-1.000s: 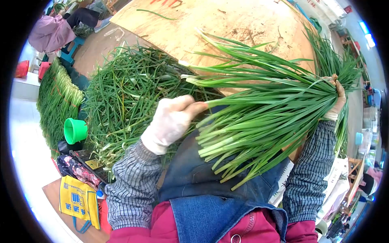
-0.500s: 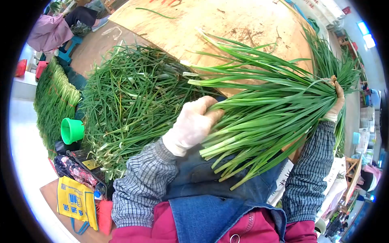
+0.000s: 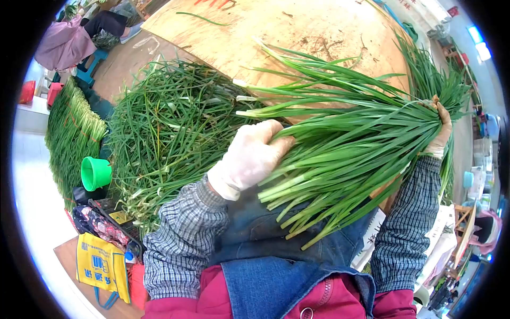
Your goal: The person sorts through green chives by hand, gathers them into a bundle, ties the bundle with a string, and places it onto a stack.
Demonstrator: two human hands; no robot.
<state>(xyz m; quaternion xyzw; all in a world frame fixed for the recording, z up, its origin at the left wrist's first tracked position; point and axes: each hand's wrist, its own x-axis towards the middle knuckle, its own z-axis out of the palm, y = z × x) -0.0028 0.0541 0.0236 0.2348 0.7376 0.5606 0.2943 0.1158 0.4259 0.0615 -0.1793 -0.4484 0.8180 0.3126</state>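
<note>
A large fanned bunch of garlic chives [image 3: 340, 143] lies across my lap and over the board's near edge, pale stem ends to the left. My right hand [image 3: 440, 127], in a thin glove, is closed round its gathered leaf end. At the bunch's left side, my gloved left hand [image 3: 255, 154] has its fingers curled and thumb pressed against some chives; the fingertips are partly hidden. To the left of that hand rises a big loose heap of chives [image 3: 175, 122], tangled with drier strands.
A wooden board [image 3: 297, 37] with scraps of soil and stalk stretches ahead. Stacked chive bundles [image 3: 74, 133], a green bucket [image 3: 96, 173] and a yellow bag [image 3: 101, 266] stand at left. More chives [image 3: 425, 69] lie at right. A person [image 3: 66, 42] sits far left.
My left hand has shifted slightly up and left, and the nearby stem ends have moved a little left with it. My right hand keeps its grip in nearly the same place.
</note>
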